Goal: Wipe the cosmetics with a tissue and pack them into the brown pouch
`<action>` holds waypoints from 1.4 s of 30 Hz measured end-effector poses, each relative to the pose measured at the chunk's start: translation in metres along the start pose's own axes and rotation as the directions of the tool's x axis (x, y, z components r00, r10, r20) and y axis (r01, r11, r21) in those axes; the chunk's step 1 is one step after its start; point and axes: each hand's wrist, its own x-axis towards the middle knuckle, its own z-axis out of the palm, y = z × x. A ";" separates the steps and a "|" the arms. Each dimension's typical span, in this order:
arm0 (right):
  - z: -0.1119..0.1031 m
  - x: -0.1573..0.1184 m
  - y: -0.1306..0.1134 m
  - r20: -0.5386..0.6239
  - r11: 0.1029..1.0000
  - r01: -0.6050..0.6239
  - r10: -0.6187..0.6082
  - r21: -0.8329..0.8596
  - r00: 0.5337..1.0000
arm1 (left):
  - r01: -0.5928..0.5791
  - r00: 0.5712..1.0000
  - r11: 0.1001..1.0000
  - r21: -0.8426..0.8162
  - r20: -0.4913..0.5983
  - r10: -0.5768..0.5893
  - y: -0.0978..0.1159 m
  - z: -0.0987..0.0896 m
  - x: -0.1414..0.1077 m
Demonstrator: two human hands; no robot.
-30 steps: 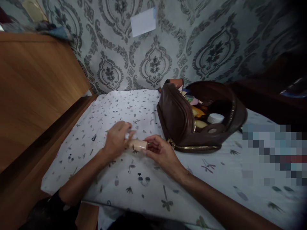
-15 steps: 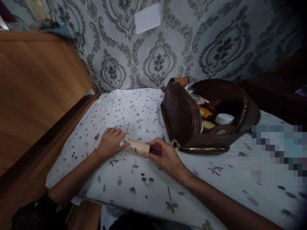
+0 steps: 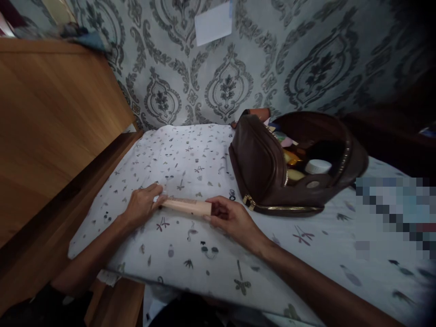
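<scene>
Between my hands, low over the patterned sheet, a slim peach-coloured box (image 3: 187, 206) lies nearly level, with small print along it. Its left end is pinched by my left hand (image 3: 145, 203), where a small whitish bit shows at the fingertips. I cannot tell whether that end is a separate piece sliding out of the box. My right hand (image 3: 233, 220) grips the right end between thumb and curled fingers. Just beyond the right hand stands a brown leather bag (image 3: 262, 159), unzipped, with a white-lidded jar (image 3: 318, 166) and yellow items inside.
The white printed sheet (image 3: 180, 150) covers the surface under my hands. A wooden cabinet (image 3: 57, 127) rises on the left. Patterned wallpaper (image 3: 163, 91) with a white paper (image 3: 214, 25) is behind. A blurred-out patch (image 3: 391, 222) lies at right.
My left hand has moved left, away from the right hand, and a longer peach-coloured length now shows between them. The right hand has stayed nearly in place.
</scene>
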 end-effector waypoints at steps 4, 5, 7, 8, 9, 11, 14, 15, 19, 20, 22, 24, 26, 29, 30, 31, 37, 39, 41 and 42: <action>0.000 -0.002 -0.003 0.010 1.000 0.023 -0.023 -0.005 1.000 | 0.118 0.990 0.990 0.078 0.064 -0.123 0.007 -0.013 0.000; -0.001 -0.002 -0.003 0.012 1.000 0.029 -0.029 -0.008 0.999 | 0.133 0.987 0.982 0.133 0.072 -0.143 0.010 -0.016 0.001; -0.001 -0.003 -0.004 0.024 0.999 0.047 -0.046 -0.021 0.999 | 0.142 0.985 0.964 0.223 0.061 -0.160 0.018 -0.021 0.002; 0.000 -0.003 -0.003 0.031 0.998 0.054 -0.053 -0.030 0.998 | 0.137 0.988 0.960 0.243 0.041 -0.152 0.024 -0.022 0.003; 0.000 -0.002 -0.003 0.030 0.997 0.060 -0.059 -0.039 0.998 | 0.125 0.991 0.962 0.242 0.017 -0.133 0.033 -0.022 0.004; 0.001 -0.002 -0.001 0.013 0.997 0.062 -0.061 -0.045 0.998 | 0.053 0.998 0.981 0.188 -0.026 -0.049 0.053 -0.019 0.007; 0.002 -0.001 0.001 0.006 0.996 0.073 -0.073 -0.041 0.997 | -0.163 0.985 0.982 0.092 -0.041 0.167 0.086 -0.005 0.013; 0.002 -0.001 0.001 0.014 0.996 0.079 -0.079 -0.044 0.997 | -0.226 0.972 0.971 0.082 -0.041 0.230 0.094 0.000 0.015; 0.003 -0.003 0.000 0.012 0.993 0.079 -0.079 -0.084 0.997 | -0.294 0.954 0.951 0.097 -0.027 0.297 0.098 0.013 0.016; 0.003 -0.003 0.000 0.009 0.992 0.082 -0.081 -0.097 0.997 | -0.279 0.959 0.955 0.101 -0.011 0.282 0.092 0.014 0.014; 0.002 -0.003 -0.001 0.007 0.988 0.091 -0.090 -0.122 0.996 | -0.238 0.971 0.966 0.096 0.044 0.235 0.074 0.011 0.008; 0.002 -0.003 -0.003 0.013 0.986 0.099 -0.098 -0.131 0.995 | -0.191 0.978 0.979 0.078 0.099 0.183 0.052 0.007 -0.002; 0.002 -0.003 -0.004 0.014 0.984 0.110 -0.110 -0.138 0.994 | -0.160 0.981 0.986 0.046 0.121 0.154 0.031 0.005 -0.012; 0.002 -0.004 -0.004 0.035 0.980 0.129 -0.125 -0.154 0.991 | -0.148 0.982 0.988 -0.035 0.113 0.151 0.008 0.003 -0.024; 0.002 -0.004 -0.003 0.047 0.979 0.131 -0.125 -0.154 0.991 | -0.150 0.981 0.987 -0.061 0.116 0.156 0.003 0.004 -0.026; 0.001 -0.004 -0.002 0.066 0.981 0.126 -0.117 -0.147 0.991 | -0.151 0.980 0.985 -0.080 0.122 0.160 0.000 0.004 -0.027; 0.002 -0.005 0.002 0.144 1.000 0.012 -0.009 -0.023 0.990 | -0.195 0.977 0.981 -0.024 0.083 0.196 -0.004 0.001 -0.023; 0.001 -0.004 -0.001 0.120 0.999 0.046 -0.047 0.007 0.992 | -0.205 0.978 0.977 0.048 0.045 0.203 -0.004 -0.005 -0.021; 0.001 -0.004 -0.004 0.096 0.996 0.078 -0.081 0.032 0.992 | -0.223 0.975 0.970 0.102 0.023 0.222 -0.001 -0.013 -0.019; 0.001 -0.003 -0.005 0.088 0.995 0.086 -0.089 0.042 0.992 | -0.236 0.972 0.965 0.119 0.023 0.235 0.003 -0.017 -0.018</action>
